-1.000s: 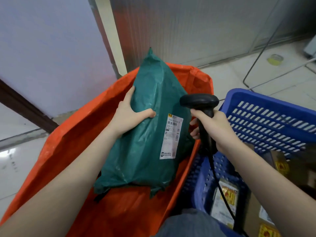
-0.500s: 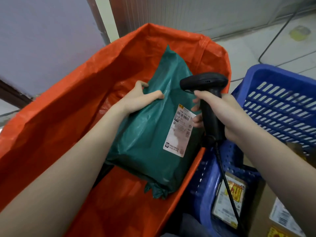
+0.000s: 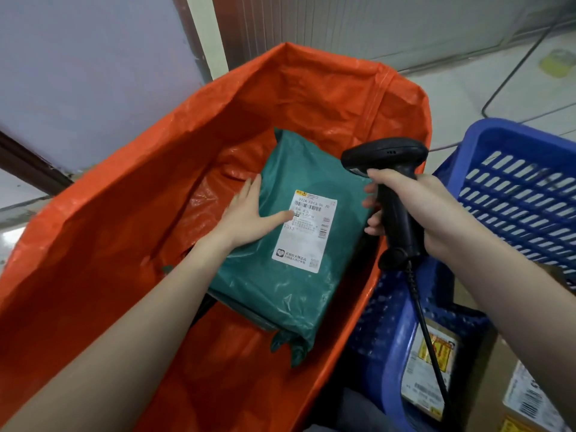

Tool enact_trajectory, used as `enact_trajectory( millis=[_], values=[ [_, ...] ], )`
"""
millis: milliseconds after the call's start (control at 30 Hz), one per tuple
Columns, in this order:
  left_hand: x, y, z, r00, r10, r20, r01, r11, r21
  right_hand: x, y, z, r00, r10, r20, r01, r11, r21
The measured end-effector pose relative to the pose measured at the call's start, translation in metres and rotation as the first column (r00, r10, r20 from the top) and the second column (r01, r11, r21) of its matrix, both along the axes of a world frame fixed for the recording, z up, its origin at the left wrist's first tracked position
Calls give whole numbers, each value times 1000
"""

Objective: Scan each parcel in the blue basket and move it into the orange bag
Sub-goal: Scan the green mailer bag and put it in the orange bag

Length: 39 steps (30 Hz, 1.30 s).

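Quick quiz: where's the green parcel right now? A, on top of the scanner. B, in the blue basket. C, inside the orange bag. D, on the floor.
C: the green parcel lies label up within the walls of the orange bag, with the left hand flat on it.

The green parcel (image 3: 290,232) was lowered from upright above the rim to lie inside the orange bag (image 3: 131,232), label up. The left hand (image 3: 246,213) released its curled grip and lay flat on the parcel's left edge
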<state>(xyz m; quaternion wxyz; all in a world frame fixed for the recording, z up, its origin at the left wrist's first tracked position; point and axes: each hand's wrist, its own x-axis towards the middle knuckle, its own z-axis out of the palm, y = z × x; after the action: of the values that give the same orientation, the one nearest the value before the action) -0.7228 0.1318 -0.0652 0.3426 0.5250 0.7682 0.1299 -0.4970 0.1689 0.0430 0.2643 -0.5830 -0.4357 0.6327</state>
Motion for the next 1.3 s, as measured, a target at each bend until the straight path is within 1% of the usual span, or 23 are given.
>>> enact_trajectory(
  millis=[167, 267, 333, 367, 433, 500, 667, 800, 967, 1100, 1200, 1300],
  values=[
    [3, 5, 5, 989, -22, 147, 21, 1000, 8, -3, -1, -2, 1000, 17, 16, -17, 1000, -7],
    [2, 9, 5, 954, 23, 299, -14, 999, -31, -4, -1, -1, 1000, 5, 22, -5, 1000, 0],
    [6, 11, 7, 941, 47, 336, -35, 998, -42, -2, -3, 1, 999, -7, 33, 6, 1000, 23],
    [9, 11, 9, 952, 43, 302, -36, 999, -26, 0, -4, 4, 999, -11, 43, 9, 999, 40],
    [19, 11, 20, 983, 9, 185, -21, 998, 63, 5, -6, 12, 998, -19, 59, 14, 997, 73],
    [29, 10, 38, 991, -24, 134, 2, 986, 167, 12, -10, 23, 997, -16, 78, 8, 995, 95],
    [55, 9, 95, 977, -126, 174, 73, 957, 282, 35, -26, 59, 994, -17, 111, -1, 988, 157],
    [83, 1, 141, 954, -213, 210, 132, 929, 346, 64, -46, 96, 989, -60, 138, 26, 971, 236],
    [126, -15, 193, 936, -314, 157, 220, 875, 432, 112, -74, 140, 983, -116, 145, 66, 947, 313],
    [169, -33, 230, 907, -408, 106, 311, 817, 485, 153, -97, 163, 971, -185, 150, 119, 922, 369],
    [202, -43, 244, 886, -459, 70, 364, 780, 510, 186, -115, 171, 960, -242, 138, 168, 899, 404],
    [237, -50, 247, 867, -495, 66, 399, 766, 503, 220, -133, 176, 947, -296, 126, 219, 880, 421]
  ],
)
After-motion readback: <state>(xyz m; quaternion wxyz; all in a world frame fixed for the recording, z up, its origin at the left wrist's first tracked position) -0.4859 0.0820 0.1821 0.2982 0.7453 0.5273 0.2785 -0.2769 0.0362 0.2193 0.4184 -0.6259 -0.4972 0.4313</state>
